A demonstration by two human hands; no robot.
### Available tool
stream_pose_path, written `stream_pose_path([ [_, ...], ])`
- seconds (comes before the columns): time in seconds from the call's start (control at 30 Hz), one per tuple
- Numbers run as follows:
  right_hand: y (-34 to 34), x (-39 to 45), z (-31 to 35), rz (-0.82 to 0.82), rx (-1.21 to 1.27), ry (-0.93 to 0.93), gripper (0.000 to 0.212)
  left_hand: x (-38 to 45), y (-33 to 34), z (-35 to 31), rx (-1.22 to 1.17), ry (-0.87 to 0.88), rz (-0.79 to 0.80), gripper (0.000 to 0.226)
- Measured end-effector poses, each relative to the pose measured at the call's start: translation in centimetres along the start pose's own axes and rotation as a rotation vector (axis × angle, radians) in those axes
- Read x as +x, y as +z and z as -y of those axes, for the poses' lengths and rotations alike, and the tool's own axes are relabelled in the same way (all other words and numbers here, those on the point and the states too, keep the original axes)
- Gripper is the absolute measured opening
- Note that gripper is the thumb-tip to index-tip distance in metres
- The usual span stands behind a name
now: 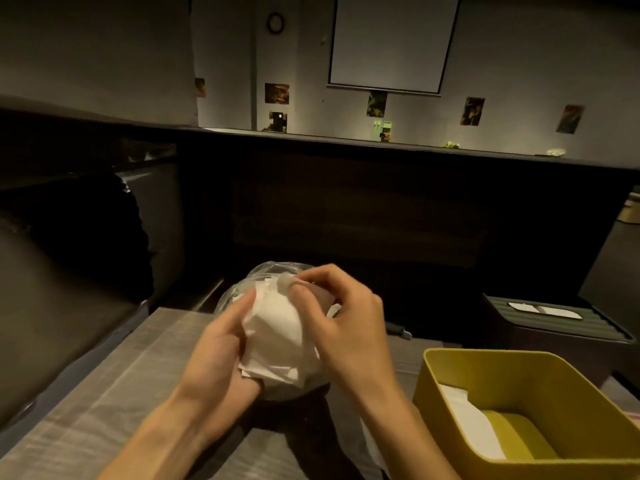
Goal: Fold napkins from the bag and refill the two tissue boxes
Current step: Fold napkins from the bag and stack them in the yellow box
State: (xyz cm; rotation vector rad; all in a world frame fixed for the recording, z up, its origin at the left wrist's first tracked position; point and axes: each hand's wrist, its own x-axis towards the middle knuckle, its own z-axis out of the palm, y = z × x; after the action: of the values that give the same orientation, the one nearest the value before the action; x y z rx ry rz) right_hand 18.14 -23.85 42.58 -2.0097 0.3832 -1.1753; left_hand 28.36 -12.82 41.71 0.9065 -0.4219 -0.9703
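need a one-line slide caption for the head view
Both hands, left and right, pull white napkins from a clear plastic bag beside an open yellow box.

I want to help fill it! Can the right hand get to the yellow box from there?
Probably yes. The yellow box sits open-topped just beside the right hand with nothing between them, but its fingers are pinching the napkins.

Dim room: pale wall [519, 64] with projection screen [391, 43], small pictures [276, 93]; dark partition [381, 202]; grey wood-grain table [104, 410].
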Motion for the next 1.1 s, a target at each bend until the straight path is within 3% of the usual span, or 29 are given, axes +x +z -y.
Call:
stream_pose_path([
  [0.13, 0.1, 0.0, -0.3, -0.047, -0.006, -0.015, 0.009, -0.2, 0.0, -0.1, -0.034, -0.019, 0.047, 0.045],
  [0.23, -0.7, 0.3, 0.7, -0.099, 0.206, -0.057, 0.011, -0.1, 0.1, -0.1, -0.027, -0.021, 0.055, 0.045],
  [0.33, -1.2, 0.4, 1.6, -0.039, 0.332, -0.069, 0.01, -0.1, 0.2, -0.3, -0.015, -0.031, 0.028, 0.043],
  [0.4, -0.7, 0.2, 1.0, 0.027, 0.143, -0.043, 0.008, 0.1, -0.1, -0.2, -0.037, -0.038, -0.01, 0.047],
  [0.5, 0.8, -0.3, -0.7, -0.018, -0.313, -0.093, 0.012, 0.0, -0.1, -0.1, -0.051, -0.047, 0.028, 0.05],
  [0.57, 1.1, -0.2, -1.1, -0.073, -0.357, -0.074, 0.017, 0.0, 0.2, 0.0, 0.033, -0.033, 0.007, 0.04],
  [0.7, 0.2, 0.1, -0.9, -0.133, -0.118, 0.144, 0.027, 0.1, 0.4, 0.0, 0.055, 0.03, -0.07, 0.038],
  [0.8, -0.2, 0.3, -1.1, -0.038, 0.07, 0.282, 0.018, -0.1, 0.4, -0.2, 0.03, 0.022, -0.059, 0.039],
  [1.1, -0.1, 0.2, -0.3, -0.003, 0.102, 0.227, 0.013, -0.4, 0.8, -0.4, 0.08, 0.003, -0.034, 0.046],
])
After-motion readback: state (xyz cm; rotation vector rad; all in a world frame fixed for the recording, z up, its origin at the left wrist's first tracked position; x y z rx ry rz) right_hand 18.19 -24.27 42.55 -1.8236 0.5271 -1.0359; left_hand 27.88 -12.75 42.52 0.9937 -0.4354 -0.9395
